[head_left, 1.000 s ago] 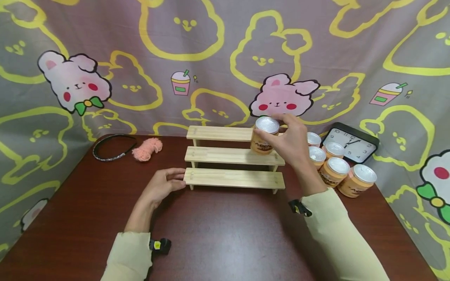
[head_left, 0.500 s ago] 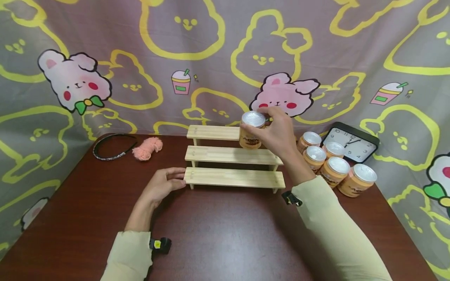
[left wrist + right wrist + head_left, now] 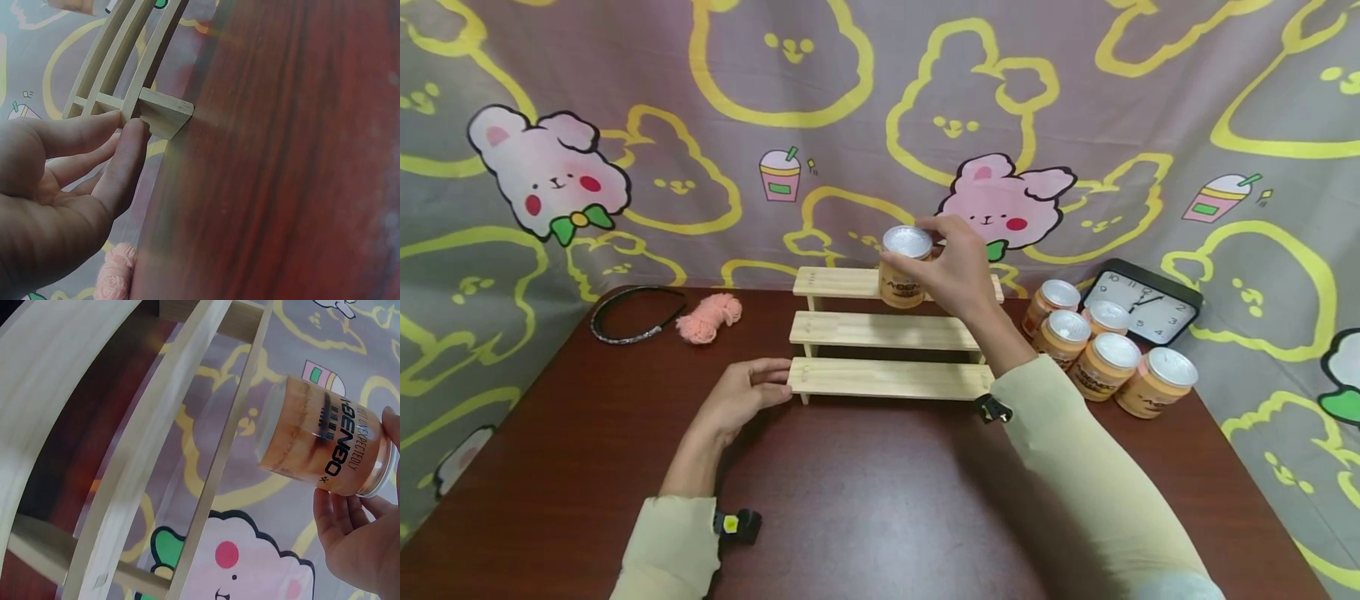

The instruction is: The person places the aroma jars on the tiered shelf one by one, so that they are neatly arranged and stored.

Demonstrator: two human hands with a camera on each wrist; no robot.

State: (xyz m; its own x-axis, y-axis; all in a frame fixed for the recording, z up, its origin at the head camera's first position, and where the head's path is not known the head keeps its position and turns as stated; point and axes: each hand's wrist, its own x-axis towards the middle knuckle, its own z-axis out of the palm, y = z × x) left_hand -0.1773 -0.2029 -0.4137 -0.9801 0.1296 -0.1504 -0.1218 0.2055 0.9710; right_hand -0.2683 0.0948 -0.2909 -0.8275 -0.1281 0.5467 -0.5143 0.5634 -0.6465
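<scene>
A three-tier wooden display rack [image 3: 887,379] stands on the table. My left hand [image 3: 741,400] pinches the left end of its lowest shelf, thumb and fingertips meeting at the wood in the left wrist view. By its upper part, my right hand [image 3: 958,271] grips an orange-labelled can [image 3: 901,285] with a silver lid. The can is upright and raised in front of the top shelf [image 3: 838,283], left of the rack's middle. In the right wrist view the can's base shows apart from the shelf edge, with "BENBO" lettering on its label.
Several matching cans [image 3: 1101,367] stand grouped to the right of the rack. Behind them a black-framed clock [image 3: 1142,302] leans back. On the left lie a black headband [image 3: 636,315] and pink yarn [image 3: 709,318]. A patterned curtain [image 3: 850,75] hangs behind the table [image 3: 865,500].
My right hand has carried the can leftward and slightly up, from over the rack's right part to left of its middle. The left hand stays at the lowest shelf's end.
</scene>
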